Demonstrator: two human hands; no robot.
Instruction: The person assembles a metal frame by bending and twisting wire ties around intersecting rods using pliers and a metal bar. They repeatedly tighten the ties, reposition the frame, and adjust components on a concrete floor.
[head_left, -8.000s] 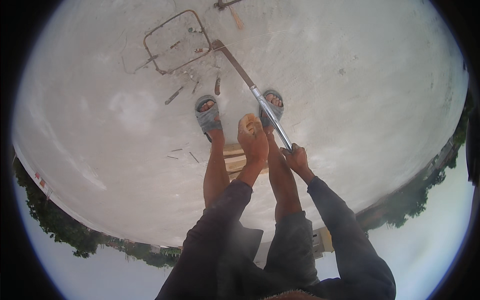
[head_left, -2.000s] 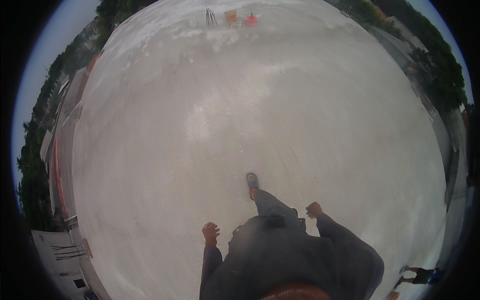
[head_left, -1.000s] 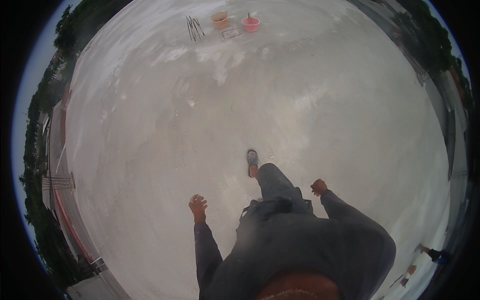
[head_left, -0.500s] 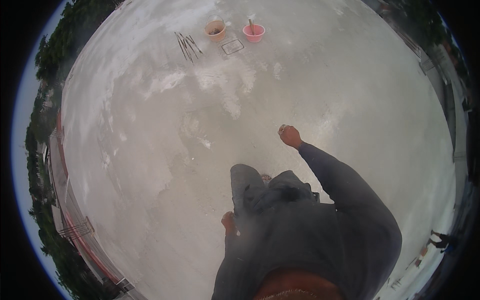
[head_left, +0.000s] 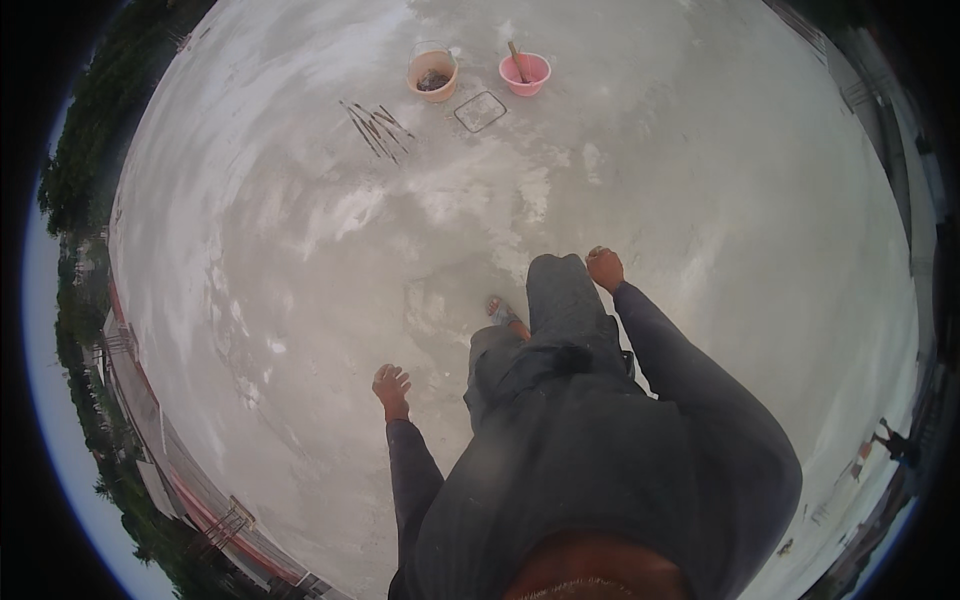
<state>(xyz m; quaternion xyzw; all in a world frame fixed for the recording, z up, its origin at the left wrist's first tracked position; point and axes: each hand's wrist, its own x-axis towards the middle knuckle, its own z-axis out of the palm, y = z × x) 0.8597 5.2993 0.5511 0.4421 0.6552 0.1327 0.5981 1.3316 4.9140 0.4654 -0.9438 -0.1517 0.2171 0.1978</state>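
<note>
Both hands were empty: the left hand (head_left: 391, 385) hung with fingers spread, the right hand (head_left: 604, 268) loosely fisted and nearer the things ahead. Well beyond on the concrete floor (head_left: 700, 180) lay rods (head_left: 375, 127), a wire frame (head_left: 480, 111), then an orange bucket (head_left: 432, 74) and a pink bucket (head_left: 524, 73)

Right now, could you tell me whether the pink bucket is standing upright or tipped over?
Upright: the pink bucket shows its round open mouth facing up, with a stick leaning inside it.
</note>
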